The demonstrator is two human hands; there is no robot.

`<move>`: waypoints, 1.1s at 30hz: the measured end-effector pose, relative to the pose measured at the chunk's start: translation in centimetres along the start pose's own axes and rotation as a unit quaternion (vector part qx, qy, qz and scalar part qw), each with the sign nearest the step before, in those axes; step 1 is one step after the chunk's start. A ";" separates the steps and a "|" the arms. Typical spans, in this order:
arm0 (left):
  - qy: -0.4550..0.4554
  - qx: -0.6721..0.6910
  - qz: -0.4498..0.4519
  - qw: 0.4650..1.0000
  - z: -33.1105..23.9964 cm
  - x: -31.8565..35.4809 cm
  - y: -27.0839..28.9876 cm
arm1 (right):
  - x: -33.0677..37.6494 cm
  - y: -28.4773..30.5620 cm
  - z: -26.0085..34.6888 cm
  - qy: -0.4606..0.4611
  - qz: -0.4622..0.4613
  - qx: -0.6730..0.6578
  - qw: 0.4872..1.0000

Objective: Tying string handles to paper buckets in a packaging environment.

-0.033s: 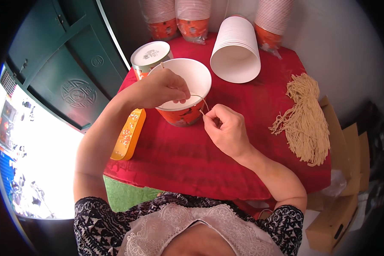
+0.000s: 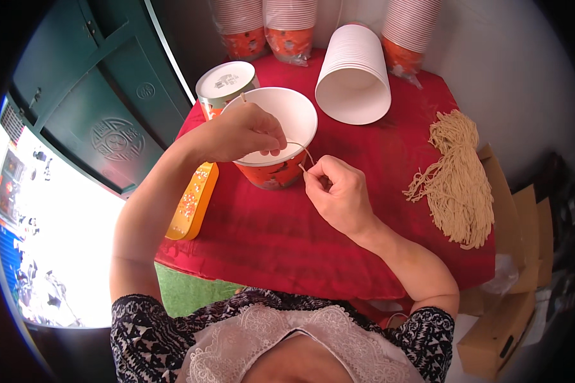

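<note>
Frame centre: left hand [image 2: 246, 133] grips orange paper bucket [image 2: 276, 137] rim; right hand [image 2: 340, 191] pinches thin beige string [image 2: 303, 152] slanting toward it, lower right.

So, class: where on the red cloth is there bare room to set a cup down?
Bare patches: the red cloth in front of the right hand, and the strip between the paper bucket and the string bundle. Crowded: the far edge, with cup stacks and a lidded tub.
</note>
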State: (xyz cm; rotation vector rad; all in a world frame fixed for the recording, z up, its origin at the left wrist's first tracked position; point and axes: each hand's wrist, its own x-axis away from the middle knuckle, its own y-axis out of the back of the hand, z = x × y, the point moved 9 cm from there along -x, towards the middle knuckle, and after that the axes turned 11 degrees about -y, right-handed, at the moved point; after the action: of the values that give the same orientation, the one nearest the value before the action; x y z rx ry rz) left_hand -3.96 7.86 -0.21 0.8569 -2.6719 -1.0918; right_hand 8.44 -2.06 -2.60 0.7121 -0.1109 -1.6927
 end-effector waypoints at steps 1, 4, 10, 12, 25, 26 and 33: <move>-0.007 0.010 0.008 1.000 0.1 -0.1 -0.3 | -0.1 -0.2 0.0 0.000 0.001 0.001 1.000; -0.016 0.028 0.026 0.999 0.6 -0.4 -0.8 | -0.4 -0.8 -0.1 -0.001 0.004 -0.003 1.000; -0.014 0.016 0.048 0.999 0.7 -0.4 -1.2 | -0.8 -1.1 0.0 0.003 -0.002 0.020 1.000; -0.009 0.017 0.052 0.998 0.7 -0.4 -1.3 | -0.9 -1.1 0.0 0.004 -0.005 0.024 1.000; -0.007 0.021 0.048 0.999 1.1 -0.2 -1.4 | -1.4 -1.7 0.0 -0.006 0.006 0.025 1.000; -0.008 0.019 0.051 0.998 1.1 -0.2 -1.4 | -1.5 -1.7 0.0 -0.003 0.004 0.023 1.000; -0.023 0.046 0.060 0.997 1.0 -0.5 -1.7 | -2.0 -1.9 0.2 0.009 -0.005 0.006 1.000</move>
State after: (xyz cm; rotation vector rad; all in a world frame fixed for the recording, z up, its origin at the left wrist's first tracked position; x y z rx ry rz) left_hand -3.05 7.74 -2.01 0.6834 -2.7888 -0.9800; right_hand 6.90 0.22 -2.51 0.7377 -0.1038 -1.6966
